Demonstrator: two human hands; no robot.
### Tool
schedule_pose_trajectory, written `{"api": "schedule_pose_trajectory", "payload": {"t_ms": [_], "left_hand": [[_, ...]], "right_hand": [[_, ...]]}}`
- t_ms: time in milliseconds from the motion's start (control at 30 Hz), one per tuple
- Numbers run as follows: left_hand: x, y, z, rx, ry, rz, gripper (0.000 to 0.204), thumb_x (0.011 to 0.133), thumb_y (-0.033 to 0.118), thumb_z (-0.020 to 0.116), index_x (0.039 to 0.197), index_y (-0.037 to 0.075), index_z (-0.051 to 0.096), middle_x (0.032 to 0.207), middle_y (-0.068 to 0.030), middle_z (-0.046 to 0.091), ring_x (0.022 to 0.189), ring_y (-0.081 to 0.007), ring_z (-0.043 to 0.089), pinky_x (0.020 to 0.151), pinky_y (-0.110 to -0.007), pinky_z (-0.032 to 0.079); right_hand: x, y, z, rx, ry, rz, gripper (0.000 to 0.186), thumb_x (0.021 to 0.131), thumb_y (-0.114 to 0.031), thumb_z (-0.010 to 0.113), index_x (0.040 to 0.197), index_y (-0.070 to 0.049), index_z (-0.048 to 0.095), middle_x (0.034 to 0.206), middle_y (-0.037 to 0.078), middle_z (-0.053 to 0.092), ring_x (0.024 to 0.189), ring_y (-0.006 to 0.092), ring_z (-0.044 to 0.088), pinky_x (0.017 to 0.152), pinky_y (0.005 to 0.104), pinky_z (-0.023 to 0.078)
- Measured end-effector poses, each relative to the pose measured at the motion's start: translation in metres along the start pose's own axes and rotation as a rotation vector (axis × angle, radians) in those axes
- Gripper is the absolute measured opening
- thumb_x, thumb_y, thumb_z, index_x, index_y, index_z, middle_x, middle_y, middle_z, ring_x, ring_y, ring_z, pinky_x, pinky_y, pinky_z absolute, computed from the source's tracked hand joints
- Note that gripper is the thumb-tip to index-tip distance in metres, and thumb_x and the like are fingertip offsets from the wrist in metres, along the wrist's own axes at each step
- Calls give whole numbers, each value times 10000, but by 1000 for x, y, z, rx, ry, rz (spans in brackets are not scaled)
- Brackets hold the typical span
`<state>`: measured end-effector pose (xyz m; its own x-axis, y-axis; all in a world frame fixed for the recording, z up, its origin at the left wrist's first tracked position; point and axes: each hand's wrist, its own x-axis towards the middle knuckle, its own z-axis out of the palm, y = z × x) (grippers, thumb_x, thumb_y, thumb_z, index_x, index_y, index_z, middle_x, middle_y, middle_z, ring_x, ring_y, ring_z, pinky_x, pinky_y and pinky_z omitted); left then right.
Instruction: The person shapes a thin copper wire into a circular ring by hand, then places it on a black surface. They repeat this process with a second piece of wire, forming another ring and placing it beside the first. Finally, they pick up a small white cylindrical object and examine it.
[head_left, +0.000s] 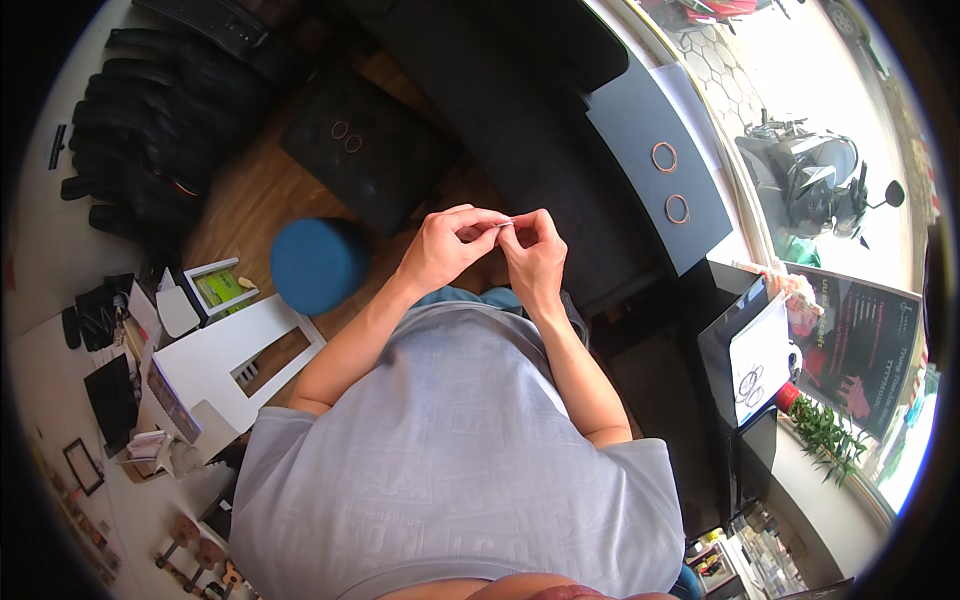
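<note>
My left hand [450,245] and my right hand [535,258] meet above my lap in the head view, both pinched around a small, thin, pale object [505,224], too small to make out. Beyond them, two thin copper-coloured rings [345,137] lie on a black table [398,162]. Farther right, two more copper-coloured rings [665,156] rest on a dark grey board [637,140] along the window side.
A blue round stool [312,263] stands left of my hands, near white furniture [225,365]. A long black surface [540,165] stretches ahead. On the right are a white pad [760,345] with dark coils, a plant [825,440] and scooters [820,175] outside the window.
</note>
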<state>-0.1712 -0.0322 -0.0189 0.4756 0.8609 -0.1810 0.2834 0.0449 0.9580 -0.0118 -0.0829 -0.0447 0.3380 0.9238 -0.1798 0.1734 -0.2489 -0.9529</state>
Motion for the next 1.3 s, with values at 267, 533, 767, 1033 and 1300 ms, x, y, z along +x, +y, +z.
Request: {"api": "schedule_pose_trajectory", "payload": {"t_ms": [267, 533, 767, 1033, 1300], "left_hand": [[11, -2, 4, -390, 102, -126, 274, 1017, 54, 664, 1277, -33, 649, 1054, -84, 732, 966, -148, 720, 899, -293, 600], [4, 11, 7, -638, -30, -198, 342, 1022, 71, 661, 1344, -34, 619, 1060, -84, 724, 1007, -154, 708, 915, -310, 602], [-2, -4, 19, -460, 67, -93, 370, 1018, 57, 663, 1376, -25, 611, 1051, -79, 725, 998, -142, 705, 926, -310, 597], [-3, 5, 20, -509, 146, -166, 355, 1024, 88, 669, 1359, -28, 645, 1055, -72, 737, 989, -140, 708, 925, -289, 581], [-1, 0, 22, -485, 163, -162, 230, 1020, 106, 683, 1205, -29, 701, 1069, -94, 758, 984, -149, 727, 913, -284, 592]], "right_hand": [[9, -9, -26, 666, -377, 217, 277, 1022, -158, 702, 1202, 53, 709, 1054, 116, 759, 900, 155, 728, 827, 295, 620], [6, 4, -36, 623, -374, 118, 222, 1018, -153, 707, 1125, 41, 715, 980, 91, 747, 844, 144, 721, 819, 290, 609], [-1, 9, -33, 590, -323, 157, 170, 1022, -134, 698, 1075, 28, 695, 969, 89, 745, 835, 140, 716, 815, 287, 607], [-3, 6, -31, 624, -344, 159, 223, 993, -105, 734, 1141, 60, 711, 1005, 110, 759, 878, 150, 725, 839, 287, 604], [2, 8, -31, 523, -306, 144, 200, 980, -93, 734, 1122, 47, 713, 1001, 82, 759, 892, 122, 715, 833, 258, 585]]}}
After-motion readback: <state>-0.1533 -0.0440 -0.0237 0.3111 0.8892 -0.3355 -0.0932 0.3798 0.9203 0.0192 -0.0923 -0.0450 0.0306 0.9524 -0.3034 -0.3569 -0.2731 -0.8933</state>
